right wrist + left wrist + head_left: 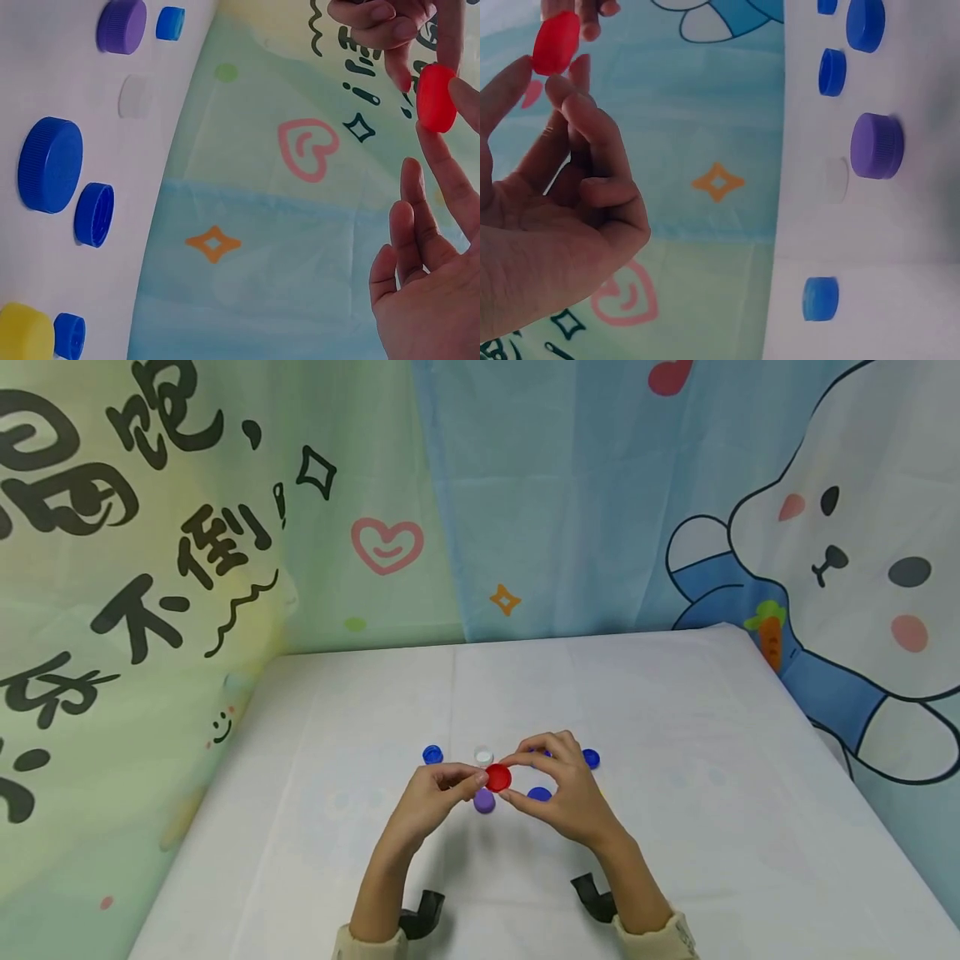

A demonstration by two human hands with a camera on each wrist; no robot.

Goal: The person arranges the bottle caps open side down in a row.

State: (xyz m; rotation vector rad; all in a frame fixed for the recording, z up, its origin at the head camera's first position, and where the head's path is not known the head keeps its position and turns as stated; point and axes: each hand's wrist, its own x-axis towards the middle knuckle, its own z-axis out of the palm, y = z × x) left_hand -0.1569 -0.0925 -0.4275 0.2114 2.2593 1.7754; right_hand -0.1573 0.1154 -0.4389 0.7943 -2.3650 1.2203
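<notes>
A red bottle cap (498, 777) is held up over the white table, between the two hands. My left hand (435, 800) pinches its left side with thumb and forefinger. On the other side, the thumb and forefinger of my right hand (564, 787) grip the cap's edge, the remaining fingers spread apart in the right wrist view. Just below the red cap in the head view lies a purple cap (484, 802). A larger blue cap (539, 794) shows through the gap between the right thumb and forefinger. Behind the red cap sits a whitish translucent cap (483, 755).
One blue cap (432, 754) lies at the left of the group, another blue cap (592, 758) at the right. The right wrist view also shows a yellow cap (26, 334), mostly hidden in the head view. A printed curtain (525, 510) hangs behind the white table (300, 860).
</notes>
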